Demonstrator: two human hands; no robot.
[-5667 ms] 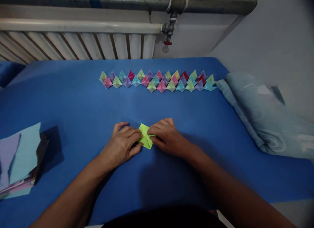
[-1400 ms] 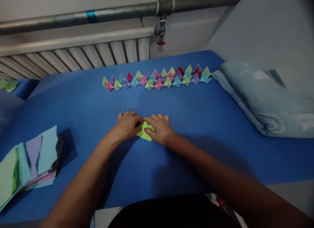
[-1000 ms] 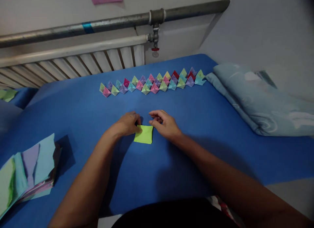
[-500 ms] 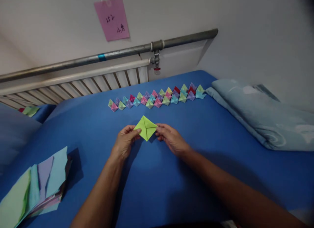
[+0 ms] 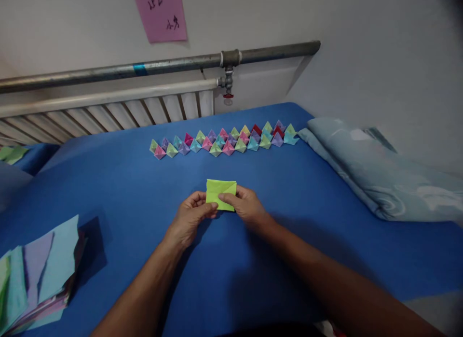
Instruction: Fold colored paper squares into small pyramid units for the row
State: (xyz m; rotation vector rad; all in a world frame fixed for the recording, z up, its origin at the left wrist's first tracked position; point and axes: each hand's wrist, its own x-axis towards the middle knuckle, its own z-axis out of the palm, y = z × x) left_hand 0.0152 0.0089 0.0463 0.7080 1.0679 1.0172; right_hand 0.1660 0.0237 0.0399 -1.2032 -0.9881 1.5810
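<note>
A folded yellow-green square of paper (image 5: 221, 186) is held above the blue surface, a flat edge facing away from me. My left hand (image 5: 190, 216) pinches its near left corner, thumb on top and the other fingers behind. My right hand (image 5: 249, 206) grips the right side, its thumb pressed on the paper's middle. Faint crease lines show on the upper face; the underside is hidden. Beyond my hands, small folded paper pieces (image 5: 227, 148) in many colours stand in two staggered rows.
A stack of coloured paper sheets (image 5: 58, 264) lies at the left. A folded grey-green blanket (image 5: 383, 173) rests at the right on the blue sheet (image 5: 144, 192). Behind are a white radiator (image 5: 144, 110), a metal pipe (image 5: 181, 63) and a pink note (image 5: 162, 13) on the wall.
The paper has turned from a diamond with its flapped face up to a square with a smoother face up. My right thumb has moved onto its middle. The view has shifted slightly.
</note>
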